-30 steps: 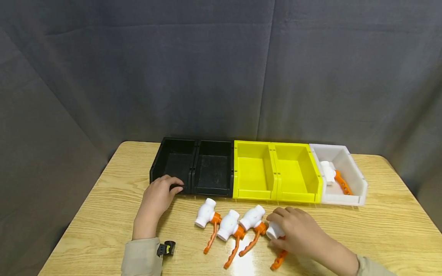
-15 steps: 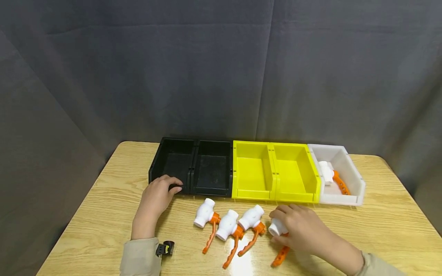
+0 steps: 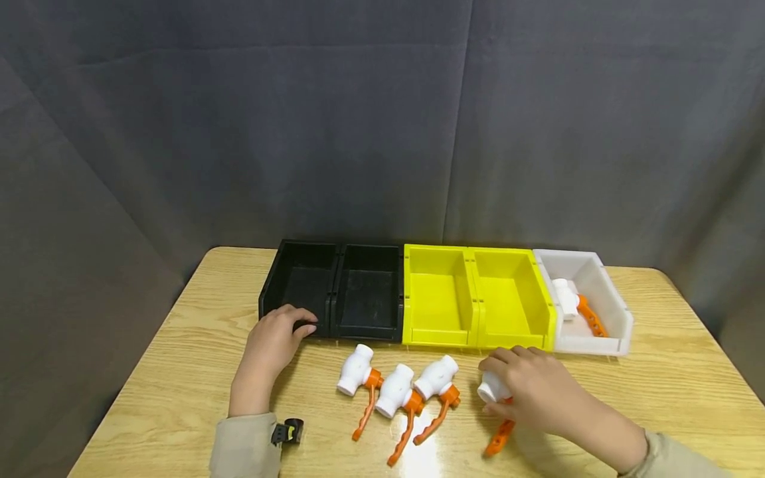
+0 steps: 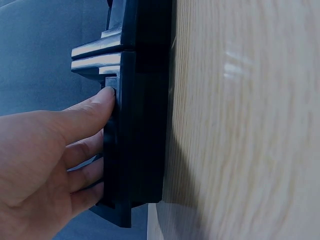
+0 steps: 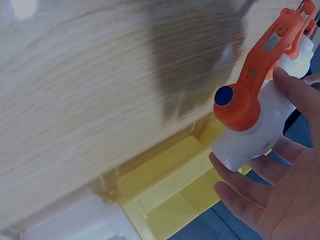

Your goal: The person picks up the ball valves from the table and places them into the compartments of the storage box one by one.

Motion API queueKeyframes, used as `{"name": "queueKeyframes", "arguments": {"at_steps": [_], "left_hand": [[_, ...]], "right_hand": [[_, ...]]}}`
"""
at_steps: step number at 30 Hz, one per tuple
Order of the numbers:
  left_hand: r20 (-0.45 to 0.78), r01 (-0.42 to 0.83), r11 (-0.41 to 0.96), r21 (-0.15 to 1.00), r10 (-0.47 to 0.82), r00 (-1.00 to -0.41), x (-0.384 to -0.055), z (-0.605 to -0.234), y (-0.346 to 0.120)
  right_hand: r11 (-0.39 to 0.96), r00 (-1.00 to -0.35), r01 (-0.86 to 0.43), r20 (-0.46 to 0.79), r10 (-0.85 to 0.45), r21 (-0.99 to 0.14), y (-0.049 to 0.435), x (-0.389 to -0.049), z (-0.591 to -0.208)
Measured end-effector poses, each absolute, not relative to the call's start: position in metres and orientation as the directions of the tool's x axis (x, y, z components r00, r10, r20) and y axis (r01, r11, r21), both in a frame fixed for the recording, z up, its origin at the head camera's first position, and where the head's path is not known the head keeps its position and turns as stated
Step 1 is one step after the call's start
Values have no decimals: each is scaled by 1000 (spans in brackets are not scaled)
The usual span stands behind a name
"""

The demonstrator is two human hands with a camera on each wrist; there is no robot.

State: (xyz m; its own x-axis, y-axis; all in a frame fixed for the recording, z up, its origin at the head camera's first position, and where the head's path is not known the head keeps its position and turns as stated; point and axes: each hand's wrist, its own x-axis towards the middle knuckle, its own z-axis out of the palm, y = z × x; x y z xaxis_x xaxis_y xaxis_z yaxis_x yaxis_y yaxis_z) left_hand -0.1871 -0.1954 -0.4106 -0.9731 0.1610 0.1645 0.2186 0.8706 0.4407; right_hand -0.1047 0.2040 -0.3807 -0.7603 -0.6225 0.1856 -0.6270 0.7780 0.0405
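Now farther right, the right grip (image 3: 533, 385) curls round a valve (image 3: 492, 388); the left grip (image 3: 273, 340) pinches a bin (image 3: 306, 285).

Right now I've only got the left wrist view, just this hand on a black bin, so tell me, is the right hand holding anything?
Observer: Yes, the right hand grips a white valve with an orange handle.
Operator: Got it. Are others loose on the table?
Observer: Three more valves lie close together, to the left of that hand.
Operator: And do any of the bins have one inside?
Observer: The white bin, at the right end of the row, holds one valve.
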Motion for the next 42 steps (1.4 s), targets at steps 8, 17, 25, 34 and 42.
{"name": "queueKeyframes", "arguments": {"at_steps": [8,17,25,34,42], "left_hand": [[160,207,871,445,150,-976,-188,-410,-194],[158,202,873,445,145,-977,-190,-411,-192],[168,210,868,449,149,-974,-192,-412,-192],[169,203,871,447,141,-976,-189,-412,-195],[160,199,874,444,141,-977,-187,-412,-196]], "right_hand": [[793,-773,-605,180,-608,76,211,-110,-368],[784,-750,-611,238,-617,109,222,-115,-356],[766,-732,-634,239,-638,107,232,-129,-339],[753,-742,-655,136,-656,56,245,-146,-325],[749,-740,-658,116,-663,84,246,-155,-319]]}}
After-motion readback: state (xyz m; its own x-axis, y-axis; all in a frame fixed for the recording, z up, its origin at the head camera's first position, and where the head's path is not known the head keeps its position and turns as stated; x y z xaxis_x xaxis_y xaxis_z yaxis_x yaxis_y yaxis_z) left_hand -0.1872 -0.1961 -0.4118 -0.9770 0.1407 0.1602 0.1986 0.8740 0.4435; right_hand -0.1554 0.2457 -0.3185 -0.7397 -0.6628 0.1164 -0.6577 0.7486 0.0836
